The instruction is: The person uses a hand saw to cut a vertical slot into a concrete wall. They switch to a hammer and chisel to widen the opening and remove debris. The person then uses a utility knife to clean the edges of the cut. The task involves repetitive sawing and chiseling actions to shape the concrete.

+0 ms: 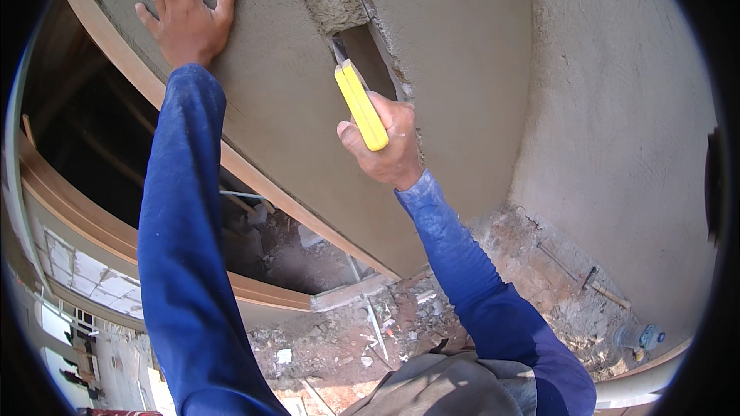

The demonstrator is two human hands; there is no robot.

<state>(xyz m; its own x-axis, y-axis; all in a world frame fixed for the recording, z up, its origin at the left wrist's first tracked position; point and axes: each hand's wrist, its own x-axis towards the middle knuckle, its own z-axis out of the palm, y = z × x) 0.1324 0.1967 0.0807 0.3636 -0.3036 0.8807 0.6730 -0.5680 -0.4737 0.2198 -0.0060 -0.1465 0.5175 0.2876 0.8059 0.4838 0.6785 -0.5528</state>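
The left grip (189, 23), fingers apart, rests flat on the plastered wall (470, 69) near its left edge; the right grip (395, 140) is clamped on the yellow-handled tool (361, 108), tip at the left edge of the slot (368, 55). Favour short, shallow strokes; tip contact cannot be confirmed.

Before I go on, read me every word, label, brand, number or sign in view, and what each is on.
None can be read.
Yellow-handled tool in the right hand: no lettering visible on the side in view.
Plastered wall: no readable text or sign.
Bottle at lower right: too small to tell whether it is marked.
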